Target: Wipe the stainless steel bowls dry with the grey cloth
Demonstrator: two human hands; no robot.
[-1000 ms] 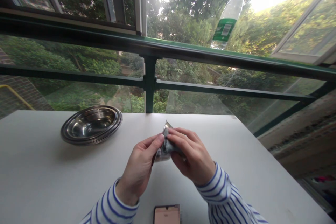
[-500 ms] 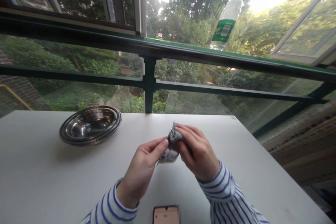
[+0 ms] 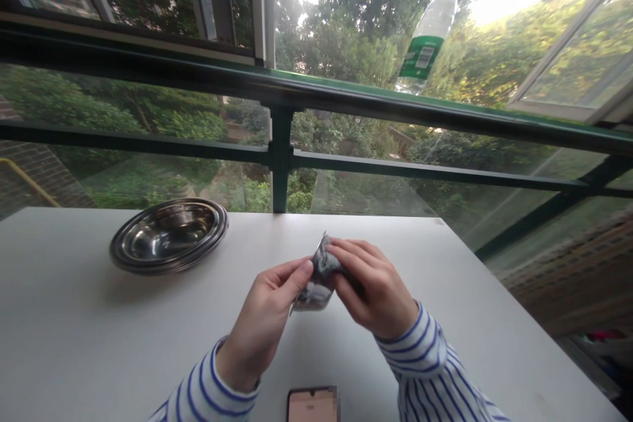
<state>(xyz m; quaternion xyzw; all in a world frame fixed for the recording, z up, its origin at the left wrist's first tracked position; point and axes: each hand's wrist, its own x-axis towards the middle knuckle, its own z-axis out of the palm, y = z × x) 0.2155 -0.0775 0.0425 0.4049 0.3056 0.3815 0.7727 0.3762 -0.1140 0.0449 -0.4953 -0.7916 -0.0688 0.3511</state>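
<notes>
Both of my hands grip one small shiny metal bowl (image 3: 316, 280), tilted on its edge just above the white table (image 3: 74, 336). My left hand (image 3: 264, 323) pinches its near rim with thumb and fingers. My right hand (image 3: 376, 290) is closed round its far side, with what looks like a grey cloth pressed against the bowl; much of the bowl is hidden by my fingers. Both sleeves are white with blue stripes.
A stack of larger steel bowls (image 3: 168, 236) sits at the back left of the table. A phone (image 3: 312, 404) lies at the near edge. A plastic bottle (image 3: 428, 36) stands on the green window rail (image 3: 346, 99) behind the table.
My right hand has shifted a little over the bowl's far side and the bowl has turned slightly. The stack of bowls, phone and bottle stay put.
</notes>
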